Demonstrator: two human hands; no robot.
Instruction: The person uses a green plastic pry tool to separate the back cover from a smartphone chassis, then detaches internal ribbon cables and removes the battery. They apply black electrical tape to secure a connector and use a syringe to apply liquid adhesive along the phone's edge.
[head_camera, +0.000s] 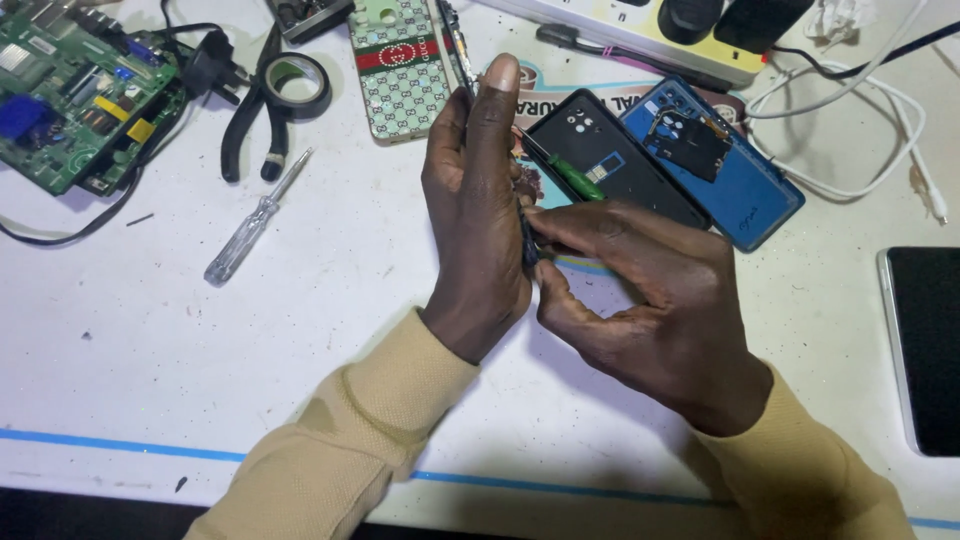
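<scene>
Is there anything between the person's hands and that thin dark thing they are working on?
Nothing visible. The left hand holds the thin dark part upright, and the right hand pinches its lower edge directly. The green-handled screwdriver lies just behind, on the dark phone back, not between them.

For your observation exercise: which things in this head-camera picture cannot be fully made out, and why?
- Small dark part, head view: hidden between left hand and right hand.
- Phone: cut off by right edge.
- Green circuit board: cut off by left edge.
</scene>
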